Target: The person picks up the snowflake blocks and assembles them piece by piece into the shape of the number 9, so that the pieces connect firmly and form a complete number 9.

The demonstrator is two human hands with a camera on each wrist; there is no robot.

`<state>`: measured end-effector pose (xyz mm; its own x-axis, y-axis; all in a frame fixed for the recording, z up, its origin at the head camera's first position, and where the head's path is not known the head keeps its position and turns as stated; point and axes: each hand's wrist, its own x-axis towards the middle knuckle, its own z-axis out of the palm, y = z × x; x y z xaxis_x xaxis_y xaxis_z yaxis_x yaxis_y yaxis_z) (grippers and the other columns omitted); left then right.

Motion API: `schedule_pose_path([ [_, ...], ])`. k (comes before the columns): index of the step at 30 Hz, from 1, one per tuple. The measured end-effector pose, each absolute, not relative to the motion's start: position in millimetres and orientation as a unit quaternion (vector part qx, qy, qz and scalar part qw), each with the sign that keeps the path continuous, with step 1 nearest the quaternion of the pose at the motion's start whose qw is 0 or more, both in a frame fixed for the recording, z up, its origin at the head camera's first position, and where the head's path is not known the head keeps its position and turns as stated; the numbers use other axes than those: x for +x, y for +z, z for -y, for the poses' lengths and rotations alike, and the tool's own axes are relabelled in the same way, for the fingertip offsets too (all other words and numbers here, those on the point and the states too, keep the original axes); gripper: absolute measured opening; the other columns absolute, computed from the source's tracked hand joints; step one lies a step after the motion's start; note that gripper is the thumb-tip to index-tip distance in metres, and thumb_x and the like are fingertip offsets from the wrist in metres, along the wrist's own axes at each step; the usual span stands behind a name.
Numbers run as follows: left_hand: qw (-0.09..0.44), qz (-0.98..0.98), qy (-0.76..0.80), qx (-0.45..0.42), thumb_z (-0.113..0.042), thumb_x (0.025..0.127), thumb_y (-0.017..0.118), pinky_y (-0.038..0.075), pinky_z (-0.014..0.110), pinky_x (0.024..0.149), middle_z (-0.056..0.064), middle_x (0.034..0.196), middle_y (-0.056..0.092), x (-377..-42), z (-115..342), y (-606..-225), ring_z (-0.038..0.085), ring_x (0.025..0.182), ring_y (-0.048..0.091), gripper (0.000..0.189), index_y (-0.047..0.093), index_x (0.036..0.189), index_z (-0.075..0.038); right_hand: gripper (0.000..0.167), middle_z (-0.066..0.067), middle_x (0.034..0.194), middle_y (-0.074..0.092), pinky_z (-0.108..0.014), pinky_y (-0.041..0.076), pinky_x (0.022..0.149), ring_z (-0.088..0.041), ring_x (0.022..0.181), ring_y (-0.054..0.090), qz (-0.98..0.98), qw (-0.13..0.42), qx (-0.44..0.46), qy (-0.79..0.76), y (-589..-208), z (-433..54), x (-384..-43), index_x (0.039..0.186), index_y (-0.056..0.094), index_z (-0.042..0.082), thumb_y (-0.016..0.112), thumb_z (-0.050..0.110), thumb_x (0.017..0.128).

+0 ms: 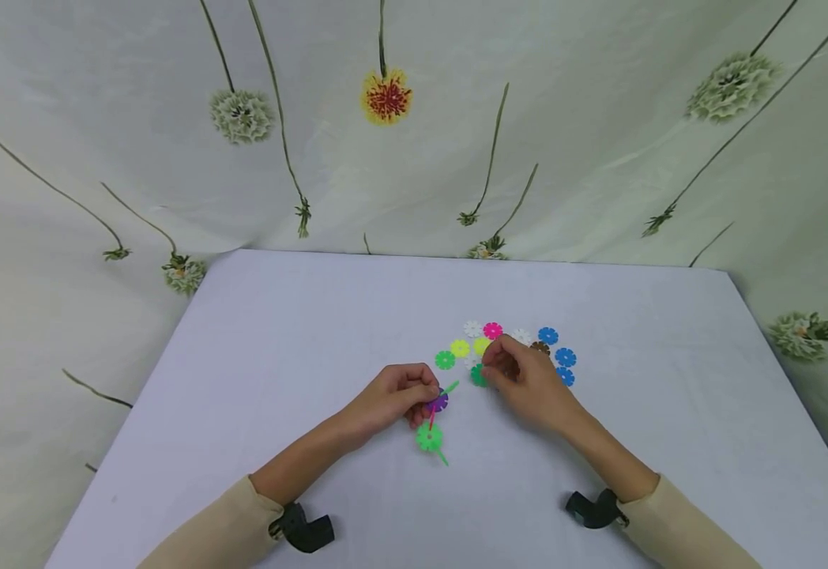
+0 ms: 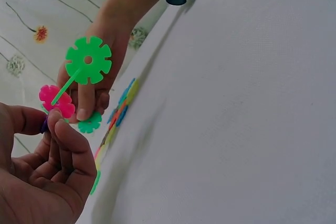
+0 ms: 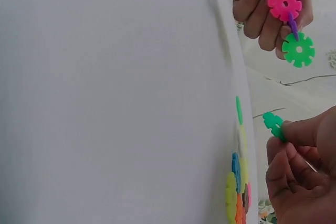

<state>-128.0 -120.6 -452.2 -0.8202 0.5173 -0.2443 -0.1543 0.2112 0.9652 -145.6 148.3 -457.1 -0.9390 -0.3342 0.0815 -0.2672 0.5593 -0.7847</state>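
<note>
My left hand pinches a chain of notched plastic discs by its purple disc. A pink disc joins the purple one, and a bright green disc is slotted in beyond it. Another green disc sits on the purple disc's other side. To the right, my right hand holds a single darker green disc between thumb and fingers. In the left wrist view this disc appears behind the chain, apart from it. Both hands are above the white table.
Loose discs lie flat beyond my right hand: several blue ones, yellow, pink, white, brown and green. My right hand hides part of this group. A flower-printed cloth hangs behind the table.
</note>
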Motion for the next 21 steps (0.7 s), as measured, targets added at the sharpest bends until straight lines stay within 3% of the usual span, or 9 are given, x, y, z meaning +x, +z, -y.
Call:
schedule_pose_path([
  [6,0.275,-0.727,0.617,0.121,-0.017,0.105,0.060,0.055,0.021,0.066,-0.005,0.078,0.062,-129.2,121.1,-451.9,0.010,0.067,0.058,0.018,0.064,0.106,0.001,0.016,-0.013,0.104,0.073,-0.025,0.060,0.078,-0.025,0.092,0.071,-0.809,0.090,-0.161,-0.558,-452.5,-149.5,-147.1,0.117,0.070,0.007,0.073,0.011,0.102],
  [12,0.271,-0.731,0.615,0.122,-0.017,0.105,0.061,0.054,0.020,0.065,-0.006,0.077,0.062,-128.8,119.9,-451.6,0.009,0.067,0.057,0.020,0.063,0.106,0.002,0.021,-0.018,0.105,0.068,-0.029,0.063,0.077,-0.035,0.083,0.074,-0.760,0.155,-0.154,-0.612,-449.2,-147.3,-144.7,0.125,0.068,0.004,0.069,0.012,0.105],
  [21,0.270,-0.732,0.613,0.125,-0.017,0.105,0.060,0.054,0.020,0.065,-0.006,0.077,0.061,-128.5,120.9,-452.0,0.008,0.066,0.057,0.020,0.063,0.105,0.003,0.023,-0.010,0.104,0.068,-0.026,0.065,0.082,-0.032,0.084,0.077,-0.751,0.165,-0.135,-0.625,-447.8,-142.2,-142.2,0.125,0.067,0.002,0.069,0.012,0.105],
])
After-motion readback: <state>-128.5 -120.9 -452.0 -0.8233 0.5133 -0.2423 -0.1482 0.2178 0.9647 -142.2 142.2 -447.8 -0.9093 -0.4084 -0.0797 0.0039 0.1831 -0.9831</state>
